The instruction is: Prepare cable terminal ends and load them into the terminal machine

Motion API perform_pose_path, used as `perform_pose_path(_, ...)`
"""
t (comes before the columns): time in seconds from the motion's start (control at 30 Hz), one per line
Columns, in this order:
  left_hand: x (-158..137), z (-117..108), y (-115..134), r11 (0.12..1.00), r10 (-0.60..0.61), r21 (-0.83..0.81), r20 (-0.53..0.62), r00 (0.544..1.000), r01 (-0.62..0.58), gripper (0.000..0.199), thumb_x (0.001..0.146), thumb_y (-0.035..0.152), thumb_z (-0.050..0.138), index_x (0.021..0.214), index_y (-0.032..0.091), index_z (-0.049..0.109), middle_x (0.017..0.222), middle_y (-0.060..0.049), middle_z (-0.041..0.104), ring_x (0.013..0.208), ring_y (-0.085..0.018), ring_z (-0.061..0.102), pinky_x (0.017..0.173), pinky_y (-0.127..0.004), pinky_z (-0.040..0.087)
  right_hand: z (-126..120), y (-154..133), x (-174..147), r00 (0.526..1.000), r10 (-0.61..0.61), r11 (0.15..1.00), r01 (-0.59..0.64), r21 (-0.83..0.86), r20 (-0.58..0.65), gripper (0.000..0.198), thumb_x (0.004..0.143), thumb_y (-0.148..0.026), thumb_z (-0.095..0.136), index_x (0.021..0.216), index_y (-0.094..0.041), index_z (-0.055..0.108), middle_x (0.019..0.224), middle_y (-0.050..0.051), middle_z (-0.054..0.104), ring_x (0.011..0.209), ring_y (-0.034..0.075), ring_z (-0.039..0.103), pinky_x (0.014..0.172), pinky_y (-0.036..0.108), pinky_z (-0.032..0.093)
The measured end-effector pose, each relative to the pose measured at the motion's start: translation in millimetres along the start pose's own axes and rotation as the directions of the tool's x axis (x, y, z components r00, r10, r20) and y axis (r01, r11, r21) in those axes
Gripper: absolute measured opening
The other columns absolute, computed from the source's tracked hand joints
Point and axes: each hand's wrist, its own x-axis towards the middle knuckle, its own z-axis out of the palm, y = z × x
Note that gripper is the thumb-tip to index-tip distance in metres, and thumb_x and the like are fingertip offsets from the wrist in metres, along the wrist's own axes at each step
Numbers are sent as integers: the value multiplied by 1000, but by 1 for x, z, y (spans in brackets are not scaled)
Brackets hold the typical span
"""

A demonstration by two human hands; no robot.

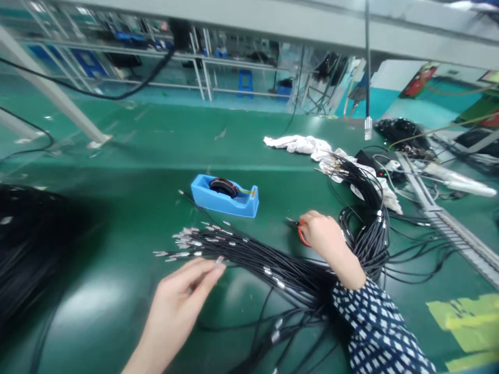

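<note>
My left hand (191, 285) pinches the pale-tipped end of a black cable (219, 261) between thumb and forefinger. It is beside the near edge of a thick bundle of black cables (265, 254), whose silvery and white tagged ends fan out at the left. Across the bundle, my right hand (317, 231) is closed on small orange-handled nippers (303, 235), with their dark, narrow jaws pointing left. My right forearm, in a dark patterned sleeve, lies over the bundle and hides part of it. Behind the cable ends stands a blue tape dispenser (224, 202) holding a dark roll of tape (223, 187).
A coiled cable bunch (374, 239) and a white cloth (300, 144) lie at the right. Beyond them runs a slotted metal rail (448, 223). A dark cable heap (31, 249) fills the left edge. One cable with a connector (368, 127) hangs from above.
</note>
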Motion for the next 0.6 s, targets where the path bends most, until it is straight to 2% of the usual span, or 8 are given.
perform_pose_path(0.03,0,-1,4,987,-101,-120,35,994,104,26,84,42,66,85,17,72,74,-5,65,60,-13,58,51,-22,45,-4,-6,6,998,-30,996,34,83,-47,19,91,-19,55,100,-20,72,103,6,71,87,19,67,75,29,44)
perform_pose_path(0.1,1,-1,13,898,-225,-356,136,965,259,34,81,49,67,87,16,70,65,-1,61,46,-10,51,42,-21,41,-16,-21,26,984,-108,952,143,270,-140,20,93,-21,54,103,-24,71,107,2,71,93,17,66,79,26,46)
perform_pose_path(0.2,1,4,23,765,-250,-545,241,938,344,39,77,53,71,84,15,67,63,0,61,41,-9,50,40,-21,42,-31,-47,72,964,-213,881,259,396,-158,22,95,-22,51,103,-23,72,109,3,69,97,17,63,85,25,46)
perform_pose_path(0.27,0,8,20,765,-243,-533,281,928,361,41,78,53,70,88,13,67,65,-2,63,40,-9,51,39,-20,40,-35,-62,102,963,-259,881,267,390,-73,25,96,-21,49,104,-21,73,110,6,67,97,17,62,87,25,44)
perform_pose_path(0.37,1,15,-3,794,-252,-483,291,923,369,46,82,54,65,98,11,67,66,-4,66,33,-3,43,34,-15,27,-35,-74,133,953,-300,894,268,359,34,24,93,-21,52,93,-18,76,103,8,66,88,16,63,81,23,45)
perform_pose_path(0.47,6,20,-31,748,-312,-509,297,903,426,51,82,57,64,103,11,64,63,-1,64,28,0,31,32,-14,17,-34,-78,146,938,-323,899,263,349,125,19,86,-22,59,83,-18,77,96,7,69,79,16,63,74,23,44)
perform_pose_path(0.6,8,24,-48,692,-332,-549,335,882,469,54,78,60,67,104,12,62,59,3,59,29,0,30,31,-14,18,-39,-78,155,895,-355,886,230,403,269,12,79,-24,66,79,-20,77,85,2,73,73,15,63,67,21,43)
